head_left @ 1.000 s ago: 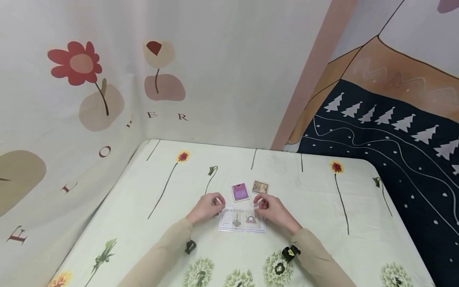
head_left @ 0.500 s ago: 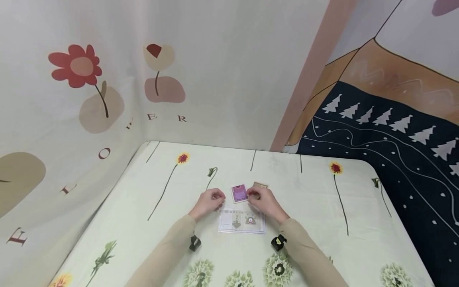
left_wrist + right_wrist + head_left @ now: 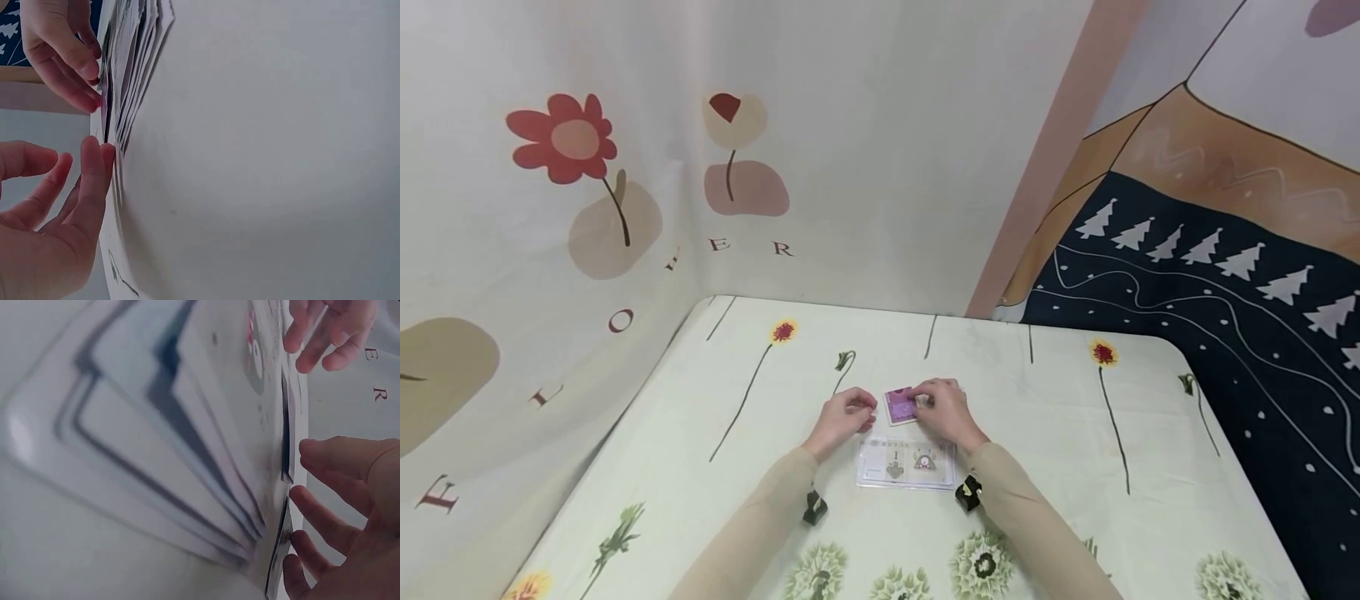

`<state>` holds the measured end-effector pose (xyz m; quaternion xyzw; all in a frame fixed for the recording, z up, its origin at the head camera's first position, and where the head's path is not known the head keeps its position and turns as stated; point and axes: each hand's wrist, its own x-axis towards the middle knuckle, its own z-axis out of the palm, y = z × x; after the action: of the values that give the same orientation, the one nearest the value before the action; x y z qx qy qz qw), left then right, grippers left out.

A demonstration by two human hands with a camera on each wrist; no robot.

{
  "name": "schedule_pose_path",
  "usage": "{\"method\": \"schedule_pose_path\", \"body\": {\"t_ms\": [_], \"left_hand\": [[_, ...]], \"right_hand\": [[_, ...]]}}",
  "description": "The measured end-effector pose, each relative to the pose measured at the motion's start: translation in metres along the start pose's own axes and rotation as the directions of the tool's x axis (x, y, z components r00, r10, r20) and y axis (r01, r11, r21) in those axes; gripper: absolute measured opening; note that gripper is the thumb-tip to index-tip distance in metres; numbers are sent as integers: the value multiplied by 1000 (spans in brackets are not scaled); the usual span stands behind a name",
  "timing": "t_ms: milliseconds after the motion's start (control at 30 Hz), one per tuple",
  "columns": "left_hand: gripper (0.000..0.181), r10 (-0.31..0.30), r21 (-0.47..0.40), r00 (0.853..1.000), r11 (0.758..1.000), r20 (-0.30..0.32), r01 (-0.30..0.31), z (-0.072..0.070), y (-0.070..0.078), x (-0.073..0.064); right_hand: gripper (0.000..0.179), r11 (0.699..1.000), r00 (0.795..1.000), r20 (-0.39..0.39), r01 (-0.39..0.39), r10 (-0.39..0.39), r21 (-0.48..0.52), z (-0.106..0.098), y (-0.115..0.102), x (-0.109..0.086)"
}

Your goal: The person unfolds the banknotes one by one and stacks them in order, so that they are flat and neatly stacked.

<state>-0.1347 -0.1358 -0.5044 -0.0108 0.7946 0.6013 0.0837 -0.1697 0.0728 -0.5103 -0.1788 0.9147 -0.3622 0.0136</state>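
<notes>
A purple card lies on the table between the two hands. My right hand is over its right side, with fingertips right at the card surface; the tan card beyond is covered by this hand. In the right wrist view, the right hand's fingers are spread and loosely bent, thumb apart, close along a dark-edged card. My left hand hovers left of the purple card, its fingers loosely bent around nothing. Nearer the body lies a pale layered sheet stack printed with a "1" and a small figure.
The table wears a white cloth printed with flowers. Pale printed curtains rise behind and to the left; a dark tree-patterned cloth hangs at the right. Each wrist carries a small black camera.
My right hand has moved from the layered sheets' upper right corner up to the cards, covering the tan one. The left hand has risen slightly and stays empty.
</notes>
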Motion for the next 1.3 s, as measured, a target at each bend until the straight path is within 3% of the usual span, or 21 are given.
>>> {"method": "schedule_pose_path", "body": {"t_ms": [100,333,633,767,1067,1300], "left_hand": [[19,0,-19,1000,1000,-6,0,3,2,1],[24,52,27,997,998,-49,-51,6,3,11],[29,49,165,999,985,-11,-47,10,9,17],[26,35,136,999,990,-4,-34,12,12,18],[32,7,40,999,999,54,-9,20,13,23],[36,-19,-45,1000,999,0,19,29,11,21]], "right_hand": [[24,1000,1000,-5,-15,15,-25,3,1,1],[27,999,999,-4,-31,31,-13,6,1,2],[27,1000,1000,6,-11,11,1,5,5,4],[27,999,1000,2,-14,14,30,4,5,4],[28,989,994,19,-112,110,101,7,9,3],[28,989,995,10,-100,100,107,8,12,3]]}}
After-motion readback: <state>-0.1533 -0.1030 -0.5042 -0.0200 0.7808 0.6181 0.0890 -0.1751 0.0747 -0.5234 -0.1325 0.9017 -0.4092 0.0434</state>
